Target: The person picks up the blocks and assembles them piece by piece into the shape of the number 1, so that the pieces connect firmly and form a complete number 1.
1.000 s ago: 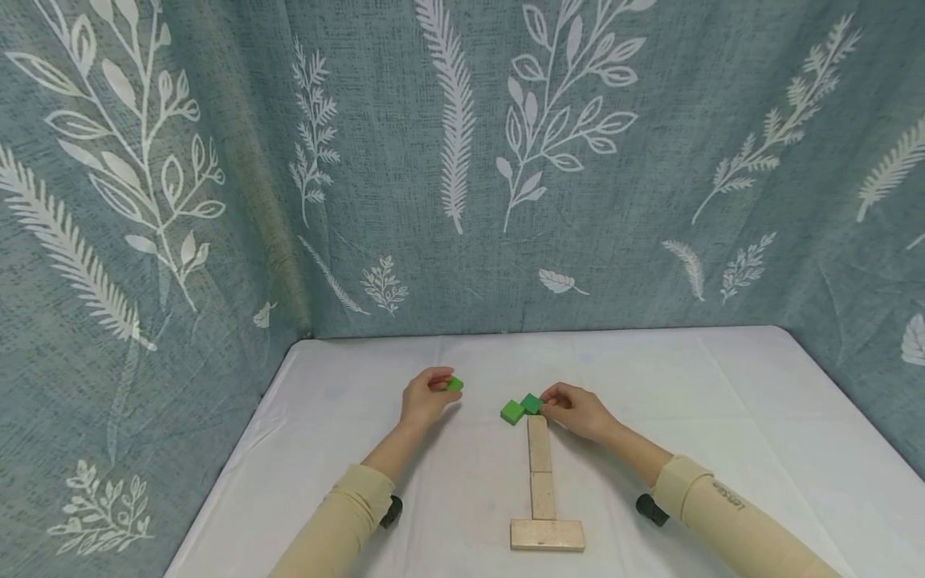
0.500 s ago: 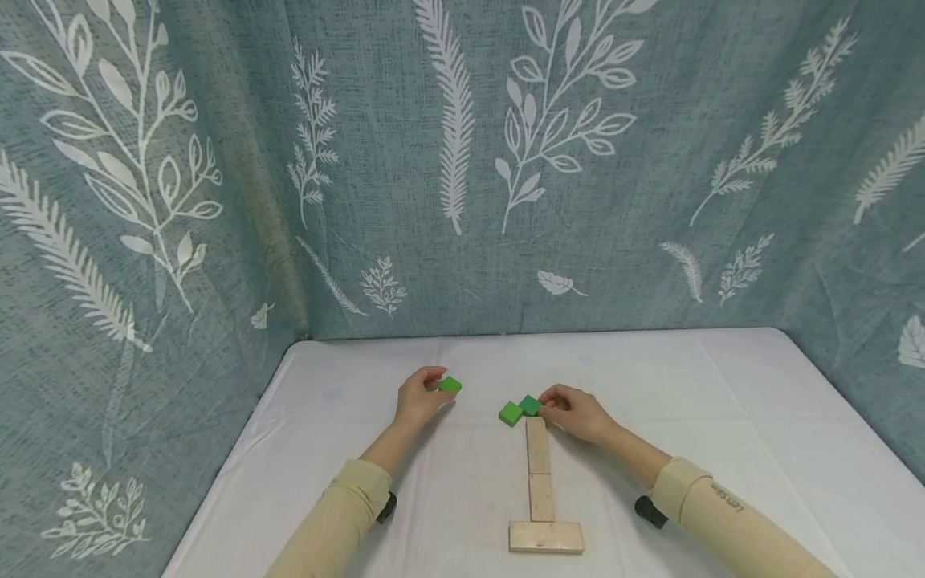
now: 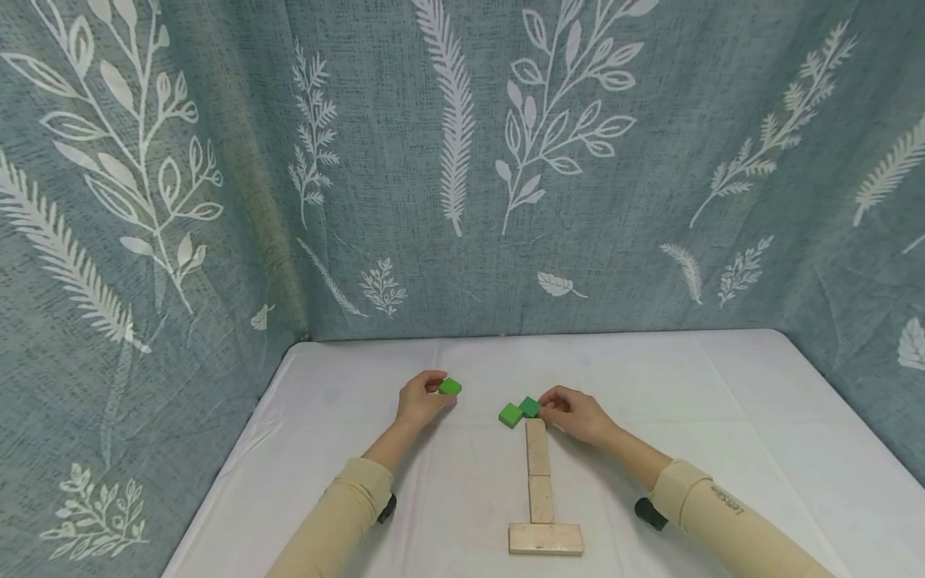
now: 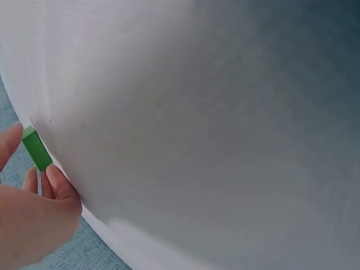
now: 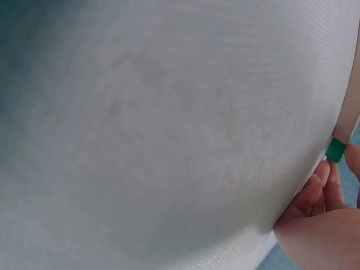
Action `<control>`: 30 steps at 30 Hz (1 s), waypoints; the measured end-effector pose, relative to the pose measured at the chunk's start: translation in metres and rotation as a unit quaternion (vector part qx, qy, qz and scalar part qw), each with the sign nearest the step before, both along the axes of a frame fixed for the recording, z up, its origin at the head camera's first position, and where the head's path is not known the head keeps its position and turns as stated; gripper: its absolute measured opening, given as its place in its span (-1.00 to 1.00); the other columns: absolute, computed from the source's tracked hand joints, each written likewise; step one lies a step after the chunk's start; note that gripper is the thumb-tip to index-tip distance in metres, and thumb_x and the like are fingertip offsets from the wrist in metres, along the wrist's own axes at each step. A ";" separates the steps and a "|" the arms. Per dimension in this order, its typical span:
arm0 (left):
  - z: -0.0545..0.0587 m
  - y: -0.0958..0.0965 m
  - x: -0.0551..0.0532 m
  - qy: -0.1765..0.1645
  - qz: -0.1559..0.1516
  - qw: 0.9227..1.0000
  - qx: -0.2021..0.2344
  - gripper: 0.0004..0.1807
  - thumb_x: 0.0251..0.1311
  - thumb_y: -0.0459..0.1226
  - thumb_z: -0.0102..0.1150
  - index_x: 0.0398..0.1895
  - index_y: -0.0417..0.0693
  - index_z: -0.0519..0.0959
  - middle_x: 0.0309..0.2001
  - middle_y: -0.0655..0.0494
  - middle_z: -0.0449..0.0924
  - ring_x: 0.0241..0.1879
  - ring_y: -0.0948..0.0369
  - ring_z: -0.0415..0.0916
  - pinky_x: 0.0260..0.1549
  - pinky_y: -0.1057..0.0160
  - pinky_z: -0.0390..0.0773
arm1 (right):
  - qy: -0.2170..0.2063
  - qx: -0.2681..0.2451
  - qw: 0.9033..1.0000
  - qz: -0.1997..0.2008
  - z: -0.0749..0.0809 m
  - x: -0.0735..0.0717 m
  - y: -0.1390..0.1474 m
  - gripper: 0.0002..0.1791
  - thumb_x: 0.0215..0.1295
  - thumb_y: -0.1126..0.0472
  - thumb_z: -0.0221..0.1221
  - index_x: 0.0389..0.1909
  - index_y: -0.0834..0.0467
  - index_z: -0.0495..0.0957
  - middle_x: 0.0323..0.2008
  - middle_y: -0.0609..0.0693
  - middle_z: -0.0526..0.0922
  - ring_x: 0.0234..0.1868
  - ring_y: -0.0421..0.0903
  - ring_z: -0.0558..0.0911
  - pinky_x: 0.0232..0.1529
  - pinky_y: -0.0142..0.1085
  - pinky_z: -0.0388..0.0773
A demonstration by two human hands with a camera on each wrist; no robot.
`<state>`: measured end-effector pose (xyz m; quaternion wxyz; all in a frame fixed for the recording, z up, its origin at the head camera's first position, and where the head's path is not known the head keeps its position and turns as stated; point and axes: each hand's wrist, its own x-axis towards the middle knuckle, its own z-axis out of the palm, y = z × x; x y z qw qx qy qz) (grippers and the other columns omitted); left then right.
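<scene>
My left hand point(image 3: 419, 401) pinches a light green square block point(image 3: 450, 387) between thumb and fingers, left of the other blocks. In the left wrist view that block point(image 4: 37, 149) shows one flat green side between the fingertips. On the table a dark green square block point(image 3: 530, 407) lies corner to corner with another light green block point(image 3: 510, 415). My right hand point(image 3: 580, 415) pinches the dark green one by its right corner. The right wrist view shows this block point(image 5: 336, 150) at the fingertips, beside a plain wooden strip point(image 5: 350, 104).
Below the dark green block, two plain wooden blocks, the upper point(image 3: 538, 447) and the lower point(image 3: 540, 499), run end to end toward a crosswise wooden block point(image 3: 545, 539). A white cloth point(image 3: 289, 449) covers the table. Blue-green leaf-patterned curtains point(image 3: 405, 201) stand behind and beside it.
My left hand has drifted slightly left with its light green block, which now shows more of its top. My right hand keeps its hold on the dark green block.
</scene>
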<state>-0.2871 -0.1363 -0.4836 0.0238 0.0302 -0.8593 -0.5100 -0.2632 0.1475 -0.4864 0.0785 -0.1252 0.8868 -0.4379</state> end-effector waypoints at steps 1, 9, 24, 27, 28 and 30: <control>0.000 0.000 0.000 0.000 0.000 1.000 -0.001 -0.51 -0.02 -0.44 0.36 0.06 -0.33 0.55 0.00 -0.20 0.57 0.02 -0.07 0.46 0.00 0.03 0.49 | 0.000 0.000 1.000 0.000 0.000 0.000 0.000 -0.78 0.37 0.17 0.15 -0.08 0.21 0.57 -0.37 -0.09 0.55 -0.36 -0.15 0.46 -0.29 -0.27 0.41; -0.001 0.003 0.001 -0.001 0.002 1.000 -0.022 -0.53 0.01 -0.45 0.35 0.06 -0.36 0.55 -0.04 -0.21 0.57 -0.01 -0.06 0.47 0.00 0.04 0.49 | 0.004 0.002 1.000 0.003 0.000 -0.001 0.001 -0.77 0.38 0.17 0.15 -0.07 0.21 0.57 -0.36 -0.09 0.55 -0.36 -0.15 0.46 -0.30 -0.26 0.42; 0.001 0.001 0.001 -0.007 0.015 1.000 -0.011 -0.57 -0.01 -0.44 0.36 0.01 -0.31 0.60 -0.14 -0.13 0.58 -0.11 0.03 0.46 -0.07 0.10 0.50 | 0.008 0.002 1.000 0.007 0.001 -0.001 0.002 -0.76 0.38 0.16 0.15 -0.06 0.21 0.57 -0.35 -0.09 0.55 -0.34 -0.15 0.46 -0.28 -0.26 0.42; 0.001 0.001 0.002 -0.008 0.019 1.000 -0.009 -0.57 -0.02 -0.43 0.37 0.00 -0.30 0.60 -0.15 -0.12 0.58 -0.12 0.05 0.46 -0.07 0.11 0.50 | 0.007 0.001 1.000 0.008 0.001 -0.001 0.003 -0.76 0.38 0.15 0.15 -0.07 0.21 0.57 -0.36 -0.09 0.55 -0.34 -0.15 0.46 -0.28 -0.26 0.42; 0.001 0.001 0.003 -0.009 0.020 1.000 -0.008 -0.57 -0.02 -0.43 0.37 0.00 -0.30 0.60 -0.15 -0.12 0.58 -0.13 0.05 0.46 -0.08 0.10 0.50 | 0.006 0.001 1.000 0.008 0.001 -0.001 0.003 -0.77 0.38 0.15 0.15 -0.07 0.21 0.57 -0.36 -0.09 0.55 -0.35 -0.15 0.46 -0.28 -0.26 0.41; 0.001 0.001 0.004 -0.009 0.021 1.000 -0.005 -0.57 -0.03 -0.43 0.37 -0.01 -0.31 0.61 -0.16 -0.11 0.58 -0.14 0.06 0.46 -0.08 0.10 0.50 | 0.004 0.000 1.000 0.008 0.000 0.000 0.002 -0.77 0.37 0.16 0.15 -0.08 0.21 0.57 -0.37 -0.09 0.54 -0.35 -0.15 0.46 -0.29 -0.26 0.41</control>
